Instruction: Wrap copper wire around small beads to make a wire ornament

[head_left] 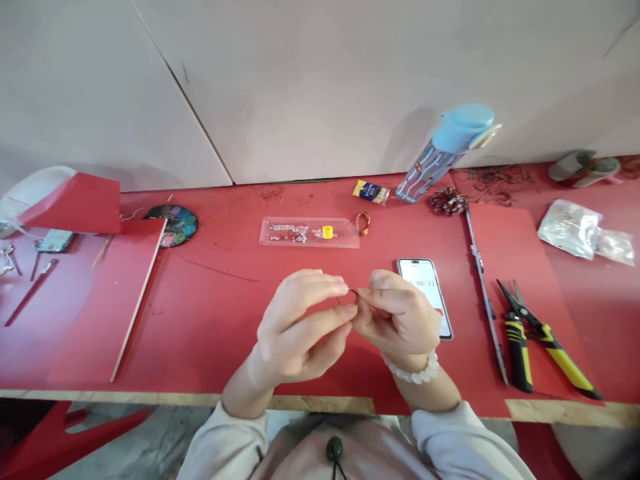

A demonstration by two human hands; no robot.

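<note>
Above the middle of the red table, my left hand (305,327) and my right hand (403,312) meet fingertip to fingertip. Between them shows a short curved bit of thin dark cord (354,292). Thumb and index finger of my right hand pinch it, and my left fingertips close on it from the other side. The rest of the cord is mostly hidden by the fingers. Beyond my hands lies a clear plastic tray (310,243) with small beads (287,229) and a yellow cap (327,232) in it. A coil of brownish cord (363,223) touches its right end.
Partly behind my right hand lies a phone (425,280) showing a timer. Farther right are yellow-black shears (525,333) on a red board (520,253). A blue-lidded bottle (440,153) stands against the wall. To the left are another board (120,300) and a round multicoloured piece (175,225).
</note>
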